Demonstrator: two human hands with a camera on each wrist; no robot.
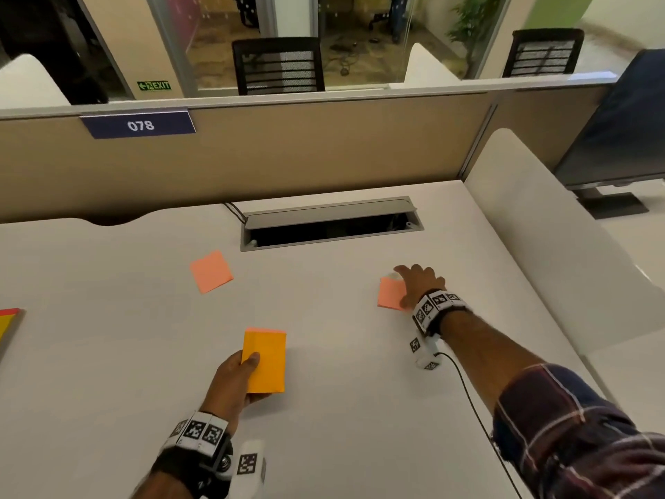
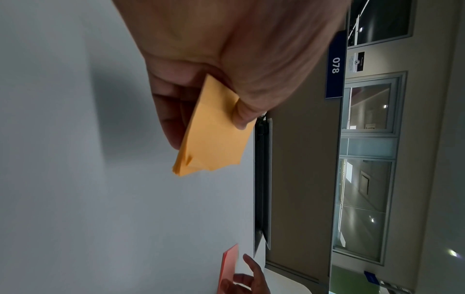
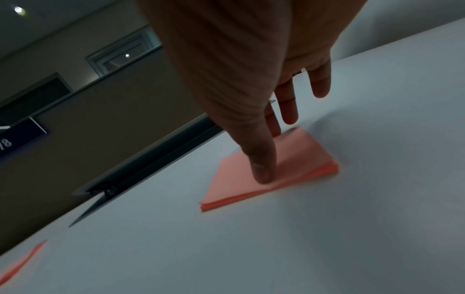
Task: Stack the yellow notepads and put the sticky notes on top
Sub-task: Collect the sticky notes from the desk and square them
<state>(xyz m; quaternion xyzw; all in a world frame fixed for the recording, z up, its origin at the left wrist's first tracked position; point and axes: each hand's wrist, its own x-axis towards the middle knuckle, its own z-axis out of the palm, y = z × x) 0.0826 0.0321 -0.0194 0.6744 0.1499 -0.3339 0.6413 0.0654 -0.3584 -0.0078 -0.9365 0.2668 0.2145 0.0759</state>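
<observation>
Fingers of the left hand [image 1: 230,381] curl under a stack of orange-yellow notepads [image 1: 265,361], with the thumb [image 1: 250,361] pressed down on its top face; the left wrist view shows the pad pinched between thumb above and fingers below, lifted off the desk [image 1: 108,354] with its shadow falling on the surface. The stack sits at the near middle of the desk, its pink-edged far end pointing away from the person.

The right hand [image 1: 419,284] reaches out to the far right, fingers straight and slightly spread. In the right wrist view its thumb [image 3: 261,171] presses on the top of a pink sticky-note pad [image 3: 299,157] that lies flat on the desk, while the other fingers [image 3: 289,107] extend past the pad's far edge; whether they touch the desk cannot be told.

A second pink sticky-note pad [image 1: 211,271] lies flat well to the left, apart from both hands, nearer the open cable tray [image 1: 331,225] at the back of the desk. Both wrists wear bands with black-and-white markers [image 1: 203,432], and a cable [image 1: 467,394] trails from the right wrist along the plaid sleeve [image 1: 575,433]. A beige partition carries a blue plate reading 078 [image 1: 140,125]. A monitor [image 1: 619,127] stands at the far right.
</observation>
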